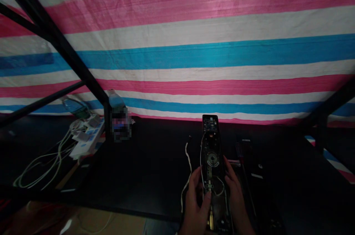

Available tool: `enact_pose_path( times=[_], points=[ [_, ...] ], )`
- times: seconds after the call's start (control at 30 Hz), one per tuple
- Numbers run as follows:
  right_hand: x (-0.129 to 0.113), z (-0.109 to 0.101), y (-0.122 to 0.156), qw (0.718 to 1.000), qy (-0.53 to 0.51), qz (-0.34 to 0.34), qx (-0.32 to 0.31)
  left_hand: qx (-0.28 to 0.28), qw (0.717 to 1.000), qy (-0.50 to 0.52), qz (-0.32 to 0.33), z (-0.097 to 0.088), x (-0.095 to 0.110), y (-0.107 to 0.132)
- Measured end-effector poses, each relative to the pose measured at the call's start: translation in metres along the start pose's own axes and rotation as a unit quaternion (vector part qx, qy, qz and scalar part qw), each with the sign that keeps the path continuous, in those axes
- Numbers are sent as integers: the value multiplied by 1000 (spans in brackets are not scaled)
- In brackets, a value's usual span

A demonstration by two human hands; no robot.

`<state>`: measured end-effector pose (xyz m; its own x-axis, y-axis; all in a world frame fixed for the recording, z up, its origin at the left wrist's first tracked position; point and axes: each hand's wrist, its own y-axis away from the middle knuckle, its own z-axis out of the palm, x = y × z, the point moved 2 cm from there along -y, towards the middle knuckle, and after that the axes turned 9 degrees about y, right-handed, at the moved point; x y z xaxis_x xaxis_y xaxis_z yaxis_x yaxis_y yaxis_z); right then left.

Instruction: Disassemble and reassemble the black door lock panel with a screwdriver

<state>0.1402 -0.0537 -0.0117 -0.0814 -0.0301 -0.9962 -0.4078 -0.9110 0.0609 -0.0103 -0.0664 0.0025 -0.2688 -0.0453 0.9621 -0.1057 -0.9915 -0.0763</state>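
Observation:
A long black electronic door lock panel [212,164] stands tilted up from the black table, its back open. A small circuit board sits at its far end, and thin wires and a brass cylinder show on it. My left hand [195,205] grips the panel's near left side, with its fingers by a small connector and the wires. My right hand [235,201] holds the panel's right edge. Beside my left hand, a white cable with a dark tip [187,164] lies on the table. The panel's lowest end is partly hidden by my hands.
A screwdriver with a red handle [240,155] and small dark items lie right of the panel. Far left stand a power strip [88,138] with white cables and a water bottle [74,107]. Black metal bars cross the left side, before a striped tarp [177,57].

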Motion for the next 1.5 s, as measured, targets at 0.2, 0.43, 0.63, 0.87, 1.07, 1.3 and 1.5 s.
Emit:
enact_pose_path(
  times=[0.2, 0.43, 0.63, 0.87, 1.07, 1.3, 1.5],
  points=[
    [1, -1, -2, 1000, -14, 3, 1, 49, 998, 31, -16, 3, 4, -1],
    [-2, -1, 0, 1000, -5, 14, 4, 76, 995, 60, -39, 1, 6, -1],
    [-3, 0, -1, 1000, -9, 14, 11, 60, 995, 65, -47, 0, 8, -2],
    [5, -2, -2, 1000, -8, -8, -1, 92, 989, 102, -60, -4, -11, 3],
    [11, 0, -2, 997, -67, -12, -21, 97, 984, 136, -61, 0, -5, 3],
    [9, -2, -3, 997, -54, -46, -17, 76, 987, 134, -37, 4, -3, 7],
    [9, -3, -3, 997, -59, -34, -41, -7, 994, 106, 25, 4, 2, 8]
  ],
)
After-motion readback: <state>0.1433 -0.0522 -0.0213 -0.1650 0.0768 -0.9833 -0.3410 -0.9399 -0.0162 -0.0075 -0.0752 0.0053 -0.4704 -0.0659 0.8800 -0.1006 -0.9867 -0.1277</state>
